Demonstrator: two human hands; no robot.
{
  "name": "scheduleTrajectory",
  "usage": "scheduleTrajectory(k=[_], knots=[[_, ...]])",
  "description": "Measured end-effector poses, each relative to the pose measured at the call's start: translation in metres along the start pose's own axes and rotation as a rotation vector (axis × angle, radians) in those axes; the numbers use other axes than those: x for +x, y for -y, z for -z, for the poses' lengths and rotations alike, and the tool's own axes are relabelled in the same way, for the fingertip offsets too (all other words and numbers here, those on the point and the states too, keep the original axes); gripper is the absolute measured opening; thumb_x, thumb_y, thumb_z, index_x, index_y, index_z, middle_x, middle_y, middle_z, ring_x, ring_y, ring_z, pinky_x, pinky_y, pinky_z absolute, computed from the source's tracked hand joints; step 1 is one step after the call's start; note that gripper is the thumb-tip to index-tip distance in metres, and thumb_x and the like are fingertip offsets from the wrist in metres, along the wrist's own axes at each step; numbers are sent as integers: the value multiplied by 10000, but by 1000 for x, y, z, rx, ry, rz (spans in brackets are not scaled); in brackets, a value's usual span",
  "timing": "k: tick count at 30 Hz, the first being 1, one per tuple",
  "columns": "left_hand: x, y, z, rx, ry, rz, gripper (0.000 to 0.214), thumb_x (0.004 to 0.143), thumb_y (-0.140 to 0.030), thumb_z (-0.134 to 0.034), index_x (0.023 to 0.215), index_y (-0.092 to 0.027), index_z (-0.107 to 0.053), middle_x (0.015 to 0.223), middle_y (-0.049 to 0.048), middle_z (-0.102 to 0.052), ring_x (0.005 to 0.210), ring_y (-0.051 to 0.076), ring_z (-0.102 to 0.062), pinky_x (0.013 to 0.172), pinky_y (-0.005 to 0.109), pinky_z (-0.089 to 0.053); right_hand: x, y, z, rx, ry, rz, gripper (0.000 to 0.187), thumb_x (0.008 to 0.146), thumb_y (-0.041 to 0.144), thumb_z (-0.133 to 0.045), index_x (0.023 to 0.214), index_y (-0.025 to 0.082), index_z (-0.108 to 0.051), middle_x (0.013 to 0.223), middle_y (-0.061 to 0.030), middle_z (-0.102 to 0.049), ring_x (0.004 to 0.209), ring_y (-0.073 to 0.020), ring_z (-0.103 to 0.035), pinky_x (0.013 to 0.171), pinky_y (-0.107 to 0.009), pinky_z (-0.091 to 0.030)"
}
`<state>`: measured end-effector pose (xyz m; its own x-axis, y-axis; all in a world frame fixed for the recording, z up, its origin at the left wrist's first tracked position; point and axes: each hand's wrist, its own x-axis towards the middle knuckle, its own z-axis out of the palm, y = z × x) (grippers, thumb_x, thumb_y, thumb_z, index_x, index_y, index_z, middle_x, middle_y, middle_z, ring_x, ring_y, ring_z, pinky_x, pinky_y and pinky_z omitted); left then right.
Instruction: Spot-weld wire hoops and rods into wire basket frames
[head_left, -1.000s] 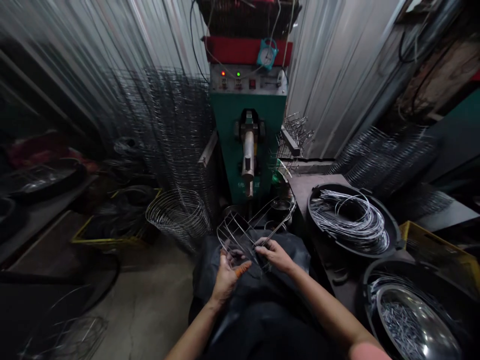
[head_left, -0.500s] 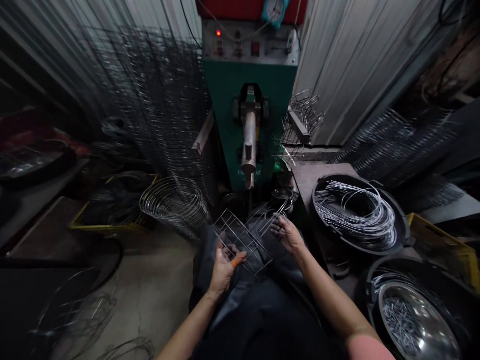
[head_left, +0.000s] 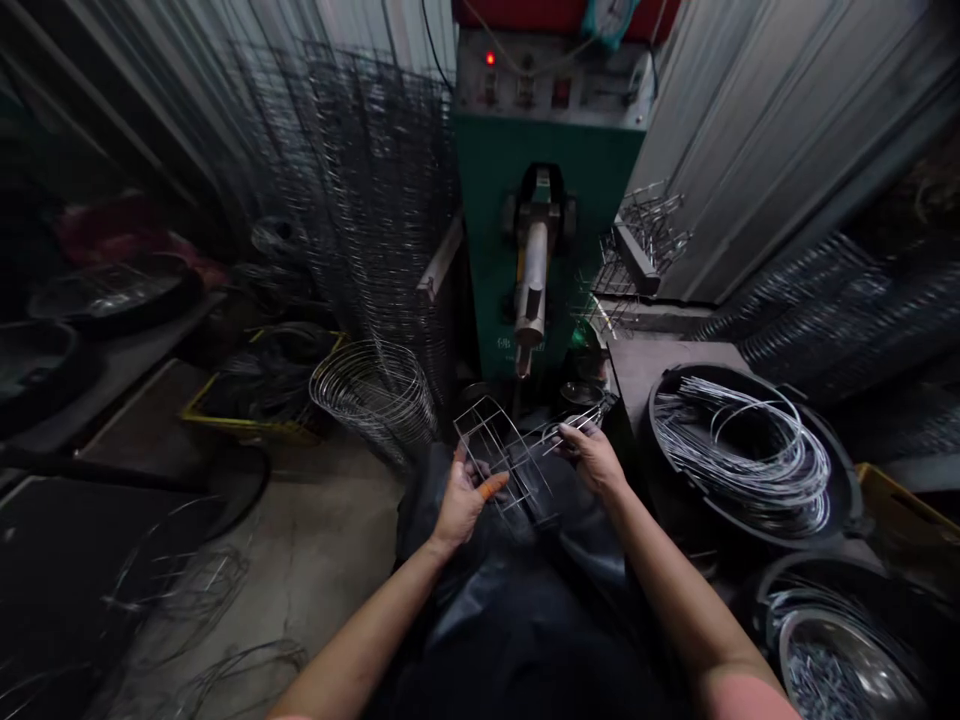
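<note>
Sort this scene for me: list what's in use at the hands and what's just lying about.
In use:
- bare left hand
- bare right hand
- rectangular steel wire frame, held between them

Lying about:
- round black tub of coiled silver wire
- shiny steel bowl of short wire pieces
- round silver wire cage on the floor

Your left hand [head_left: 465, 505] is the nearer one, palm turned up and fingers loosely curled, one finger capped in orange. Your right hand [head_left: 592, 457] sits farther right, palm down, thumb and fingers pinched. Your left forearm [head_left: 360, 625] and right forearm [head_left: 679, 590] angle inward.
</note>
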<state>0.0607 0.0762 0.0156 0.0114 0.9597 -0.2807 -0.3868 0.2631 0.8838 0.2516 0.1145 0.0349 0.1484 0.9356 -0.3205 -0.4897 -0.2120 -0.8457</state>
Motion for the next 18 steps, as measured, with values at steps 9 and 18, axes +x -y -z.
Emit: scheduleTrajectory(k=[9, 18], knots=[[44, -24, -21, -50, 24, 47, 872, 551, -220, -791, 1287, -277, -326, 721, -57, -442, 621, 99, -522, 446, 198, -493, 43, 16, -20, 20, -52, 79, 349, 482, 273, -810, 714, 172, -570, 617, 18, -622, 551, -120, -598, 481, -212, -501], [74, -36, -28, -55, 0, 64, 857, 564, -205, -781, 1278, -241, -310, 792, -14, -533, 623, 122, -569, 438, 205, -482, 77, 24, -29, 0, -49, 58, 320, 509, 236, -788, 735, 169, -573, 633, 12, -620, 551, -114, -591, 456, -196, -490]])
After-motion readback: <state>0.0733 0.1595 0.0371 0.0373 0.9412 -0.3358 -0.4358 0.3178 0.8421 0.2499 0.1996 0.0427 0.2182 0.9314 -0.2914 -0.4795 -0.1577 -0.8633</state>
